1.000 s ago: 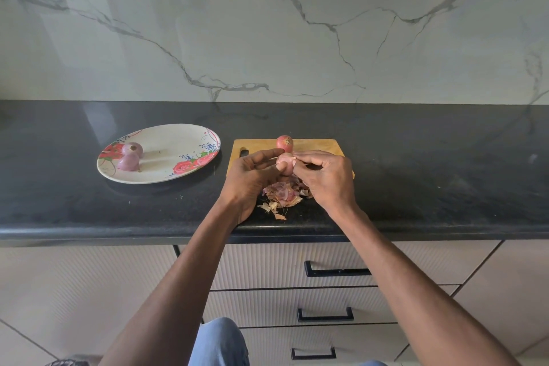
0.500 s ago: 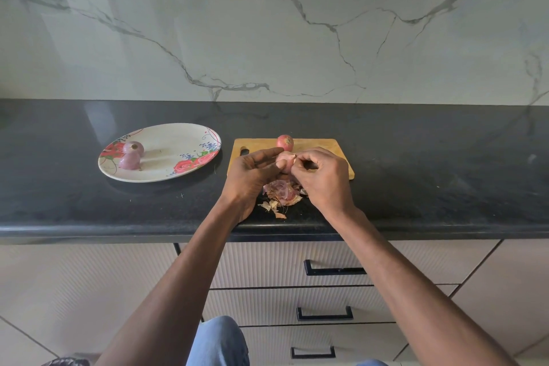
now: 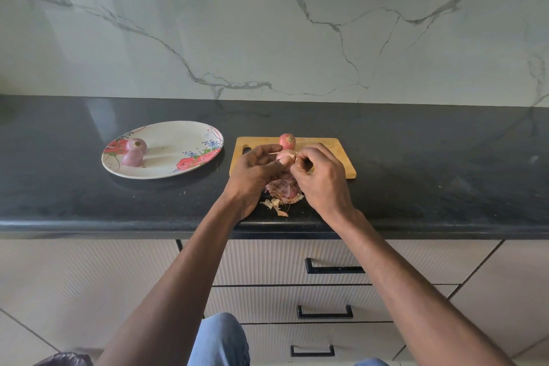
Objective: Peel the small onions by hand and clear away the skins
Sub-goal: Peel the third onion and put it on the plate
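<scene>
Over the cutting board: both hands meet just above the heap of skins.
Left hand (image 3: 255, 166): fingers curled round a small onion (image 3: 284, 157), holding it up off the board.
Right hand (image 3: 322, 172): thumb and fingertips pinch a strip of skin (image 3: 294, 155) at the onion's right side.
Cutting board (image 3: 341, 157): wooden, on the black counter (image 3: 430, 163), partly hidden by the hands.
Unpeeled onion (image 3: 287, 141): stands at the board's far edge, just behind the hands.
Skins (image 3: 282, 192): a loose pile at the board's near edge, spilling onto the counter.
Plate (image 3: 178, 140): floral, left of the board, holding two peeled onions (image 3: 134, 152) that touch near its left rim.
</scene>
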Available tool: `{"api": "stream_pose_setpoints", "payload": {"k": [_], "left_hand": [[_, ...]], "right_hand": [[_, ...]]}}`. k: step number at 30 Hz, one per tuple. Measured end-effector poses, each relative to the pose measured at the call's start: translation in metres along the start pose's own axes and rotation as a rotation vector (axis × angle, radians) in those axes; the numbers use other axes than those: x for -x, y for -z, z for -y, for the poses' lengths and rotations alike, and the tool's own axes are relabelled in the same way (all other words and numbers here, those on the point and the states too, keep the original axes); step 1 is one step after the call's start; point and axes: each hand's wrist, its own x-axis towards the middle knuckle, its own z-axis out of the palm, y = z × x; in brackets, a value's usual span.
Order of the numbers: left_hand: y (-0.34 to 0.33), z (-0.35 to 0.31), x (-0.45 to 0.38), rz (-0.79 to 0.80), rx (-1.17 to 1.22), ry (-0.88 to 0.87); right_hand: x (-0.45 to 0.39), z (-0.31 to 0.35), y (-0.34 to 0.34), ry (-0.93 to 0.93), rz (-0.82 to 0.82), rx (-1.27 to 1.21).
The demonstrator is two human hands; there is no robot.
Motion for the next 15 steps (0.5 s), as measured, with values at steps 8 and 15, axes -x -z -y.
{"api": "stream_pose_setpoints", "payload": {"k": [8, 15], "left_hand": [[-0.0007, -0.0019, 0.0014, 0.018, -0.054, 0.043], [-0.0058, -0.0099, 0.0041, -0.079, 0.029, 0.073]], "right_hand": [[-0.0004, 0.0003, -0.0010, -0.027, 0.019, -0.077], [0.0000, -0.0028, 0.0007, -0.109, 0.052, -0.194]]}}
